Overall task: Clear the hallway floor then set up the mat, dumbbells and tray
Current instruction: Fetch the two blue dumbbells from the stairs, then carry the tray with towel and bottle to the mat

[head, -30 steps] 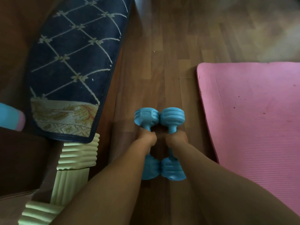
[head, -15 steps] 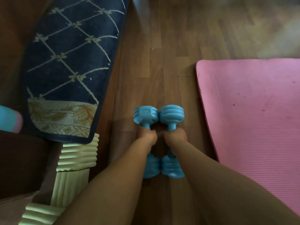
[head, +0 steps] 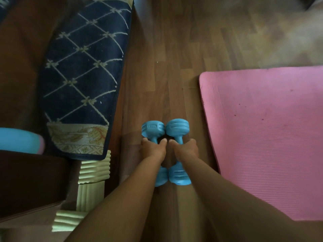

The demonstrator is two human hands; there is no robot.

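Note:
Two light-blue dumbbells lie side by side on the wooden floor, just left of the pink exercise mat. My left hand wraps the handle of the left dumbbell. My right hand wraps the handle of the right dumbbell. Their far heads touch each other, and the near heads show below my wrists. The mat lies flat, its left edge a short gap from the right dumbbell. No tray is in view.
A dark blue patterned rug hangs folded at the left. Below it stands a pale green ribbed post beside dark brown furniture. A blue and pink roll pokes in at the left edge. Wooden floor stretches ahead.
Both hands stay on the dumbbell handles in the same spot on the floor. The fingers look slightly looser, and the view has shifted a little.

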